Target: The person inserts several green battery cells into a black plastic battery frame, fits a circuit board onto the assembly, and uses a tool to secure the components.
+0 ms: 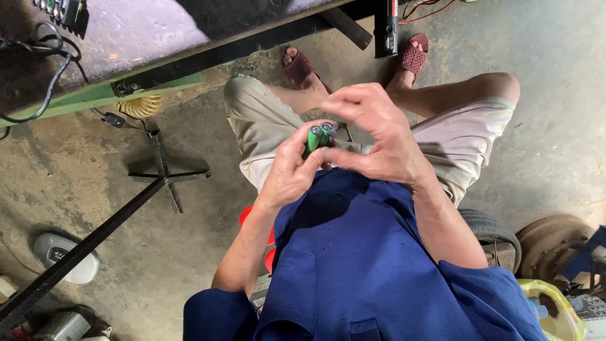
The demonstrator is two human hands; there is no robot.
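Stained concrete floor (pixel 555 101) — black-framed workbench (pixel 208 53), perhaps metal.

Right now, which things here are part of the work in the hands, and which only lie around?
In hand: two green cylindrical cells, held by the left hand; the right hand touches them.

Lying around: white plastic device, black rubber tyre, coiled yellow cable, black metal stand.

- Yellow see-through plastic bag (pixel 550 309), crumpled, at the near right corner beside the dark tyre (pixel 495 233).
- No labels, signs or screens can be made out.
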